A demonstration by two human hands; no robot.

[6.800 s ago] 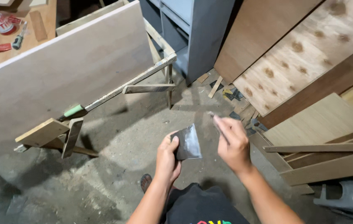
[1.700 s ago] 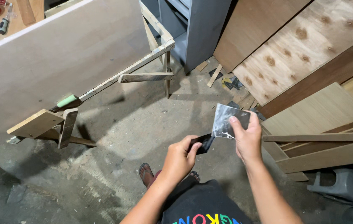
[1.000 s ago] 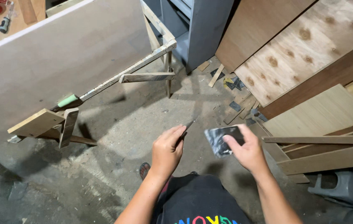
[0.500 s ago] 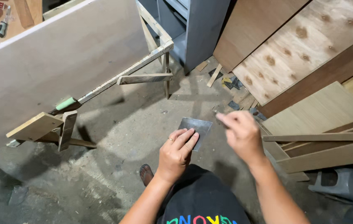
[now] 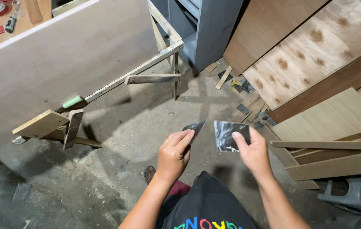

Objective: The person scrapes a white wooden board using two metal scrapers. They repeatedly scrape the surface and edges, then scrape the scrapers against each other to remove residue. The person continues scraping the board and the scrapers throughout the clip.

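Two dark, shiny sheet pieces, prob. sandpaper, held apart over the concrete floor in front of the person. Small piece, roughly triangular, sits pinched betw. the fingertips of the left hand; fingers together, thumb under, hand curled shut on it. Bigger piece, near rectangular w/ a glossy grey face, is gripped at its right edge by the right hand: thumb on the front, fingers behind. The 2 pieces are near each other but not touching; a narrow gap of floor shows betw. them. Both forearms come up from the bottom of the view, over a black shirt w/ coloured print. A sandalled foot shows just below the left wrist. Further out, left: a big pale board lying tilted on a wooden trestle, w/ a green-handled clamp at its lower edge and a small wood block beside that. Top centre: a grey cabinet. Right: plywood sheets leaning, some knotty, w/ wood strips stacked in front and scraps littered at their foot. Bottom right corner: a grey plastic object, kind unclear. Top left: a wooden bench w/ a can and small tools, too small to tell more.
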